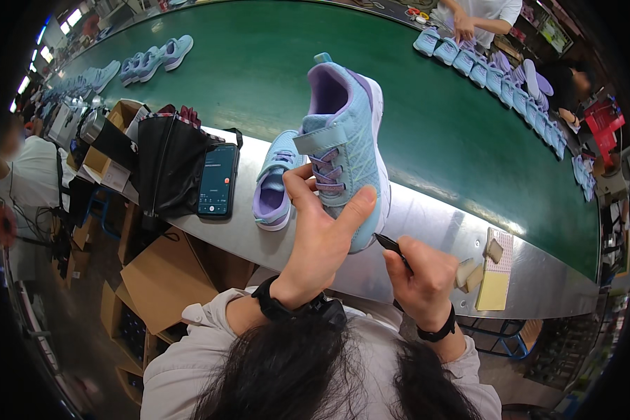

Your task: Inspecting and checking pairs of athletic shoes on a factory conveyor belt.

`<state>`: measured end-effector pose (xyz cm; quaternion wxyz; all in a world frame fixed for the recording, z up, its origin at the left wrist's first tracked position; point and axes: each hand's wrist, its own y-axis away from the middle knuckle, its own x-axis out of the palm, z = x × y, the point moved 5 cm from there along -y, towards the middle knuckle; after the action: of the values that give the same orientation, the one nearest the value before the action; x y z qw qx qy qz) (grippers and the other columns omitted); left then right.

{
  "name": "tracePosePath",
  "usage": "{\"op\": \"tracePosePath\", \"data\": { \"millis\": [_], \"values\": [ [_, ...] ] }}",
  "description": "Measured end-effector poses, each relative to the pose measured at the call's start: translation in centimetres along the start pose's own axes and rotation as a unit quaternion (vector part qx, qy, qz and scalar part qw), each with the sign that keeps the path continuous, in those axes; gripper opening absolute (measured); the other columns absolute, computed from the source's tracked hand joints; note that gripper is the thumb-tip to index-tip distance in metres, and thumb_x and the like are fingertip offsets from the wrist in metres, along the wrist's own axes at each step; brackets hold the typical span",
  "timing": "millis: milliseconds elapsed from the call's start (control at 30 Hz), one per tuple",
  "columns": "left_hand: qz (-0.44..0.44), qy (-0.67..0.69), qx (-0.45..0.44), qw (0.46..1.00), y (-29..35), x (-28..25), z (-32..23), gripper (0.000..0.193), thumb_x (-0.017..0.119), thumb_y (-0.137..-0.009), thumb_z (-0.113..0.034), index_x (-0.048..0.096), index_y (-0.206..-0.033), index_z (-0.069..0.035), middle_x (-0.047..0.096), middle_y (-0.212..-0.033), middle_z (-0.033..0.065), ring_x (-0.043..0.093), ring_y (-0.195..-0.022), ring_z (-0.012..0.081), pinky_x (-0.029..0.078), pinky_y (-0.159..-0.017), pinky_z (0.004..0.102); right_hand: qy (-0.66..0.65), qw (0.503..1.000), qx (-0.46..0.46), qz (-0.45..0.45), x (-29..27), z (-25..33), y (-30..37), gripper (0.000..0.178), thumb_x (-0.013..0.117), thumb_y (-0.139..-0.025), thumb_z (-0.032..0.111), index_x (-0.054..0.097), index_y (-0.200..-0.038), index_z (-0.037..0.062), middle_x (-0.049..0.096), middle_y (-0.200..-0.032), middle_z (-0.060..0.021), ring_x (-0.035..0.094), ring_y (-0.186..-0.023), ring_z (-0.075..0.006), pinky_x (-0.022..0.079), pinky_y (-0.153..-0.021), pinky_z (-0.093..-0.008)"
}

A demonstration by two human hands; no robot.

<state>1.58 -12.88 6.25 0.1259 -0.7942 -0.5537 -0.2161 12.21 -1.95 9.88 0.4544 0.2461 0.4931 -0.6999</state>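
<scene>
My left hand (323, 227) grips a light blue and lilac sneaker (360, 133) by its forefoot, thumb on one side and fingers on the other, with the heel pointing up and away. The shoe has a strap and purple laces. My right hand (423, 271) is closed around a slim black pointed tool (388, 243); its exact kind I cannot make out. The tool's tip is at the shoe's toe, close to the sole edge. A matching sneaker (276, 183) rests on the metal ledge, left of the held one.
A phone (217, 180) and a black bag (171, 157) lie left on the metal ledge (427, 227). At right are a notepad (493, 290) and tan blocks (463, 273). Beyond runs a green conveyor belt (259, 77) with rows of sneakers (493, 78); a co-worker's hands (464, 26) are there.
</scene>
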Motion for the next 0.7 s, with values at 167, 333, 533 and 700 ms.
{"op": "tracePosePath", "data": {
  "millis": [167, 333, 533, 700],
  "values": [
    [0.005, 0.013, -0.002, 1.000, 0.0, 0.3, -0.2, 0.065, 0.071, -0.086, -0.021, 0.020, -0.123, -0.004, 0.035, -0.120, 0.0121, 0.044, -0.112, 0.0169, 0.044, -0.091, 0.0321, -0.054, 0.997, 0.042, -0.021, 0.4, -0.6, 0.5, 0.018, 0.073, -0.079, 0.019, 0.059, -0.081, 0.0064, 0.051, -0.053, -0.0038, 0.050, -0.042, -0.0196, 0.038, -0.041, -0.0309],
    [-0.006, 0.014, 0.000, 1.000, 0.0, 0.4, -0.2, 0.066, 0.071, -0.086, -0.020, 0.020, -0.124, -0.004, 0.037, -0.119, 0.0124, 0.045, -0.110, 0.0168, 0.045, -0.089, 0.0314, -0.077, 0.993, 0.084, -0.011, -0.3, -0.5, 0.6, 0.022, 0.074, -0.079, 0.020, 0.060, -0.084, 0.0043, 0.056, -0.057, -0.0045, 0.053, -0.043, -0.0171, 0.040, -0.042, -0.0292],
    [-0.008, 0.022, -0.003, 1.000, 0.2, 0.5, -0.3, 0.067, 0.071, -0.086, -0.020, 0.019, -0.124, -0.003, 0.038, -0.119, 0.0128, 0.047, -0.109, 0.0170, 0.045, -0.088, 0.0307, -0.034, 0.998, 0.053, -0.016, -0.4, 0.1, 0.4, 0.023, 0.072, -0.081, 0.023, 0.060, -0.085, 0.0038, 0.060, -0.061, -0.0051, 0.056, -0.046, -0.0193, 0.042, -0.043, -0.0302],
    [0.008, 0.001, 0.009, 1.000, 0.1, 0.3, -0.2, 0.067, 0.071, -0.086, -0.019, 0.019, -0.124, -0.002, 0.037, -0.119, 0.0136, 0.047, -0.109, 0.0175, 0.045, -0.089, 0.0312, -0.002, 1.000, 0.028, -0.006, -0.7, 0.3, 0.1, 0.021, 0.072, -0.080, 0.023, 0.060, -0.082, 0.0047, 0.060, -0.062, -0.0053, 0.057, -0.048, -0.0224, 0.042, -0.044, -0.0313]
  ]
}}
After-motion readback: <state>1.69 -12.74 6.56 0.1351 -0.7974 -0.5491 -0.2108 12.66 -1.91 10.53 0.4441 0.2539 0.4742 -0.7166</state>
